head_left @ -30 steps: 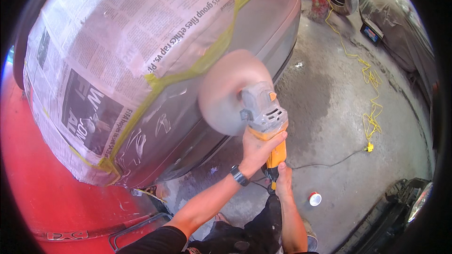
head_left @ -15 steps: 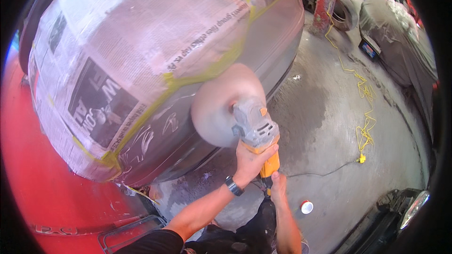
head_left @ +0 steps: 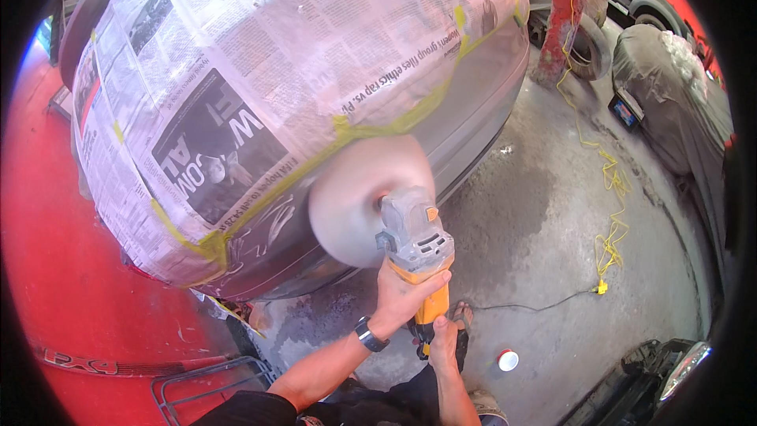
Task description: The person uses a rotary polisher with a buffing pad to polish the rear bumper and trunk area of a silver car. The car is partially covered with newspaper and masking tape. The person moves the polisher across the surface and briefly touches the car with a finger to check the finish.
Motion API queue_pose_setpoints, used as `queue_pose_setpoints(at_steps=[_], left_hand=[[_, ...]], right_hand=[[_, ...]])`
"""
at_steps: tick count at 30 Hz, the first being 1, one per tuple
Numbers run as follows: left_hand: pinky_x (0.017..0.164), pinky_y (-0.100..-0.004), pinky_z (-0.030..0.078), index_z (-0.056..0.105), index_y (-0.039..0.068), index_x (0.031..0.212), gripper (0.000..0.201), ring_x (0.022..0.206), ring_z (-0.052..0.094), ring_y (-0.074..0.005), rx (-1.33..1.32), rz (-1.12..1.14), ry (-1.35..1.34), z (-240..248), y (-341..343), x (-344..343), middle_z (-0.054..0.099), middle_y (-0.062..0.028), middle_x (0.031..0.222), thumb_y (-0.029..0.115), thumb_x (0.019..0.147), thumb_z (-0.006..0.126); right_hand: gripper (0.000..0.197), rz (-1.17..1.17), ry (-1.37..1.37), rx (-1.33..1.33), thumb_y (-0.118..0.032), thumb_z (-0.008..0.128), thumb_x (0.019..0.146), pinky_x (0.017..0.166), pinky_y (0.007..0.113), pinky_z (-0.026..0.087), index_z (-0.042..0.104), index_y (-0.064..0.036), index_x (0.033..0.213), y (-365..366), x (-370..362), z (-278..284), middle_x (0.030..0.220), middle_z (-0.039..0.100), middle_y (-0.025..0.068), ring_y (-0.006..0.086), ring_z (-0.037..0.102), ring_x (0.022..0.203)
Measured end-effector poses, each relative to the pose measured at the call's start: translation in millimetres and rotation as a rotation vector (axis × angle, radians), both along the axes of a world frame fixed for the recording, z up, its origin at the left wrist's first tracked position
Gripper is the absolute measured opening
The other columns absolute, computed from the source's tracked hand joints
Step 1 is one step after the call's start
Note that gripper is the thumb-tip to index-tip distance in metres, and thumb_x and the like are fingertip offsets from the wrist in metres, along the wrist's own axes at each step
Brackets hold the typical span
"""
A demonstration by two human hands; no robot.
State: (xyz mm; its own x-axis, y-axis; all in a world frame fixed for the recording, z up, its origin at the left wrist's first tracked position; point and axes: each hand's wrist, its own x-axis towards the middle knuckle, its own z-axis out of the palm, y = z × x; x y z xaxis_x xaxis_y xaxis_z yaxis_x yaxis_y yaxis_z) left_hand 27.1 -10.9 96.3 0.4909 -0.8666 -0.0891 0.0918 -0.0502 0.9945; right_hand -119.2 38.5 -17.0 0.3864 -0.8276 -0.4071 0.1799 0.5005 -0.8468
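My left hand [head_left: 404, 292], with a dark watch on its wrist, is wrapped round the body of a grey and orange polisher [head_left: 416, 233] just behind its head. Lower down, my right hand [head_left: 444, 343] grips the tool's rear end; some of its fingers are hidden. A wide pale round pad [head_left: 347, 209], smeared by spinning, is on the polisher and lies against the dark grey car panel [head_left: 465, 146]. Newspaper [head_left: 260, 55] covers the car above the panel, edged with yellow masking tape [head_left: 378, 130]. Whitish smears mark the panel left of the pad.
A black cord [head_left: 528, 305] runs along the concrete floor to a tangled yellow extension cord [head_left: 611, 244]. A small white cup [head_left: 508, 360] stands right of my feet. Around are a red post [head_left: 561, 28], a tyre [head_left: 590, 51], a covered vehicle [head_left: 666, 83], a red vehicle [head_left: 55, 268] and a metal frame [head_left: 209, 386].
The polisher and both hands have shifted slightly left and down in the view, which has itself moved, the car appearing further right. Both hands keep their grip, and the pad is still blurred.
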Motion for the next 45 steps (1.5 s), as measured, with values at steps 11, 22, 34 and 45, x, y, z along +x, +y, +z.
queue_pose_setpoints(at_steps=[11,22,34,45], left_hand=[[0.089,-0.0309,0.057,0.065,0.001,0.120,0.047,0.100,0.070,-0.0128,0.002,-0.049,0.068,8,6,-1,0.073,-0.0066,0.113,0.014,0.082,0.089],[0.086,-0.0302,0.057,0.067,0.002,0.117,0.040,0.097,0.069,-0.0116,0.007,-0.027,0.120,24,5,-4,0.073,-0.0056,0.111,0.011,0.084,0.087],[0.085,-0.0319,0.058,0.064,0.001,0.123,0.040,0.098,0.069,-0.0139,-0.079,0.056,0.310,44,28,-21,0.071,-0.0065,0.113,0.006,0.087,0.083],[0.090,-0.0314,0.056,0.064,0.000,0.124,0.040,0.103,0.068,-0.0137,-0.111,0.134,0.330,38,13,-31,0.071,-0.0061,0.117,0.004,0.088,0.082]], right_hand=[[0.090,-0.033,-0.010,0.079,-0.079,0.058,0.090,0.054,0.032,0.056,0.067,0.0094,0.105,18,-3,23,0.082,0.069,0.0106,0.0165,0.067,0.065],[0.086,-0.014,-0.022,0.100,-0.075,0.061,0.091,0.056,0.032,0.056,0.066,0.0092,0.107,14,-9,44,0.085,0.069,0.0104,0.0168,0.066,0.065],[0.085,-0.008,0.067,0.020,-0.071,0.068,0.089,0.055,0.031,0.055,0.067,0.0118,0.105,13,-35,77,0.085,0.070,0.0123,0.0164,0.067,0.066],[0.093,0.087,0.170,-0.152,-0.080,0.066,0.084,0.054,0.031,0.055,0.069,0.0111,0.102,-23,-54,49,0.075,0.068,0.0125,0.0184,0.068,0.067]])
